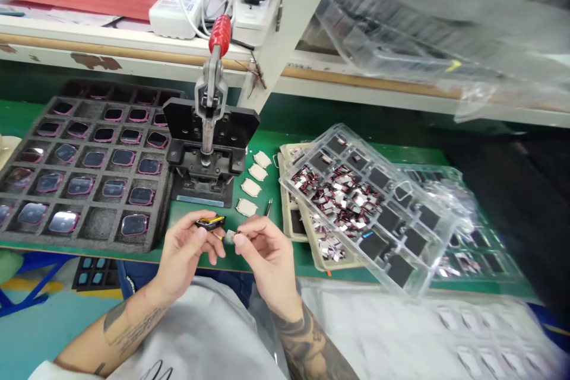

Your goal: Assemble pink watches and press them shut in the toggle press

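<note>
My left hand [189, 246] holds a small black watch-like case [211, 223] with a yellow strip on it, pinched between thumb and fingers. Close to its right, my right hand [267, 258] pinches a small silvery piece [230, 236] between thumb and forefinger. Both hands are above the front edge of the green table [178, 209]. Beyond them lie several pale, flat plates [246, 207] in a column, with tweezers [268, 207] beside the nearest one. A toggle press with a red handle [219, 35] stands behind my left hand.
At the left, a grey foam tray [100, 227] holds many watch cases. Clear plastic trays [418, 273] with small silvery and red parts overlap beige trays [312, 243] on the right. Above runs a white shelf [133, 41] with a power strip and cables.
</note>
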`<control>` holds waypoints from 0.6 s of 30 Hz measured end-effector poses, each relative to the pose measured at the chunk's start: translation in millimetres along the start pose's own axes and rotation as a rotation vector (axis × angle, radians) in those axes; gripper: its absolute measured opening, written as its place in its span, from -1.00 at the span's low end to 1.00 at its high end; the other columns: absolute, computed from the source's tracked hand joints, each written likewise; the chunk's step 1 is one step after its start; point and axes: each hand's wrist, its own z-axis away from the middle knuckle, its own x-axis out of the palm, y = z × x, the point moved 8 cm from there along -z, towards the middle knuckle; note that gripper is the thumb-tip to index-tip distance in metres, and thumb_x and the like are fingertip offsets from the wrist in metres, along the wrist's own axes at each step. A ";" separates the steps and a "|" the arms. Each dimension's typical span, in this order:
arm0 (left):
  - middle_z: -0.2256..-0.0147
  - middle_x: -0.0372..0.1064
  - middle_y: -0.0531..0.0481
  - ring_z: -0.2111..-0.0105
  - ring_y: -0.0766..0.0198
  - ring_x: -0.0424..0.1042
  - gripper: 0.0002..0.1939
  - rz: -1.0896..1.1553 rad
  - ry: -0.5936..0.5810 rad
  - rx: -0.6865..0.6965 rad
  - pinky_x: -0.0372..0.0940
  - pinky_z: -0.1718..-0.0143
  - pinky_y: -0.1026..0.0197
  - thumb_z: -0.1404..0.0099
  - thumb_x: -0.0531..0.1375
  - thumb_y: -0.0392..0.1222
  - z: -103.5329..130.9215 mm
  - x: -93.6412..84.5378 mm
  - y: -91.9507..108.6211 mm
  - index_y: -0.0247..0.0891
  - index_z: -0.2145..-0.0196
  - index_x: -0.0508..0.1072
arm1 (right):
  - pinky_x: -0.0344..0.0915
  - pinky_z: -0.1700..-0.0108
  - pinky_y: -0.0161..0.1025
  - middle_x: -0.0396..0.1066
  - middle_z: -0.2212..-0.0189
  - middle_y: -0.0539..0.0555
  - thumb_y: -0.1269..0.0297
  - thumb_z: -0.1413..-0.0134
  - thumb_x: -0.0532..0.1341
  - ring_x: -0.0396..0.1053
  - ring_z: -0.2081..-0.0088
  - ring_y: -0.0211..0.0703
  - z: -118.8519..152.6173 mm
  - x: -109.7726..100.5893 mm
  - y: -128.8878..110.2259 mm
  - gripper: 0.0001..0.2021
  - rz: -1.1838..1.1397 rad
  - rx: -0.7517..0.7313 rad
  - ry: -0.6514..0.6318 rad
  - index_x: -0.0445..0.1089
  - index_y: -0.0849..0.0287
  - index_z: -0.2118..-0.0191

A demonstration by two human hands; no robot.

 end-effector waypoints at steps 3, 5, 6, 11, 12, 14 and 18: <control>0.25 0.65 -0.16 0.37 0.16 0.68 -0.72 -0.021 0.026 0.014 0.52 0.45 0.26 -0.53 0.36 0.00 -0.5 0.5 1.2 -0.30 0.05 0.67 | 0.35 0.32 -0.31 0.46 0.34 -0.03 0.12 -0.30 0.51 0.39 0.40 -0.31 0.5 -0.6 5.7 -0.79 -0.043 0.034 0.006 0.56 0.09 0.18; 0.31 0.61 -0.08 0.40 0.18 0.66 -0.80 -0.062 0.051 0.014 0.51 0.47 0.29 -0.51 0.39 -0.08 -0.9 -0.6 0.7 -0.28 0.09 0.62 | 0.34 0.33 -0.32 0.45 0.36 -0.04 0.12 -0.28 0.53 0.38 0.42 -0.32 0.4 0.2 7.0 -0.78 -0.070 0.046 0.007 0.55 0.10 0.20; 0.33 0.61 -0.05 0.41 0.20 0.66 -0.81 -0.076 0.061 0.017 0.51 0.48 0.30 -0.49 0.41 -0.12 -1.1 -1.1 0.4 -0.26 0.05 0.59 | 0.34 0.33 -0.32 0.45 0.37 -0.05 0.12 -0.27 0.53 0.39 0.42 -0.32 0.3 1.8 6.9 -0.77 -0.083 0.051 -0.002 0.55 0.10 0.21; 0.27 0.60 -0.03 0.42 0.25 0.63 -0.55 -0.112 0.080 0.042 0.55 0.48 0.30 -0.49 0.42 -0.11 -0.7 -3.7 0.4 -0.21 -0.25 0.50 | 0.42 0.29 -0.27 0.50 0.39 -0.03 0.06 -0.28 0.52 0.49 0.36 -0.23 1.0 18.3 9.0 -0.71 -0.135 0.130 -0.123 0.49 0.10 0.24; 0.26 0.60 -0.04 0.42 0.26 0.62 -0.58 -0.136 0.075 0.047 0.55 0.48 0.30 -0.50 0.41 -0.10 -0.1 -3.6 0.9 -0.23 -0.23 0.53 | 0.43 0.27 -0.26 0.50 0.38 -0.02 0.05 -0.28 0.53 0.50 0.35 -0.22 1.2 20.1 10.5 -0.70 -0.138 0.148 -0.137 0.49 0.11 0.24; 0.24 0.60 -0.05 0.43 0.28 0.61 -0.66 -0.187 0.067 0.070 0.57 0.46 0.29 -0.51 0.40 -0.10 1.8 -3.0 3.5 -0.25 -0.16 0.59 | 0.44 0.27 -0.25 0.50 0.39 -0.02 0.04 -0.25 0.54 0.51 0.35 -0.21 1.3 21.7 13.8 -0.68 -0.139 0.176 -0.161 0.48 0.12 0.23; 0.22 0.61 -0.06 0.41 0.28 0.63 -0.72 -0.234 0.037 0.131 0.57 0.43 0.29 -0.55 0.36 -0.12 9.2 0.9 8.4 -0.20 -0.15 0.59 | 0.40 0.31 -0.29 0.47 0.45 -0.07 0.07 -0.21 0.57 0.45 0.43 -0.26 0.3 23.0 23.6 -0.64 -0.168 0.254 -0.238 0.41 0.12 0.24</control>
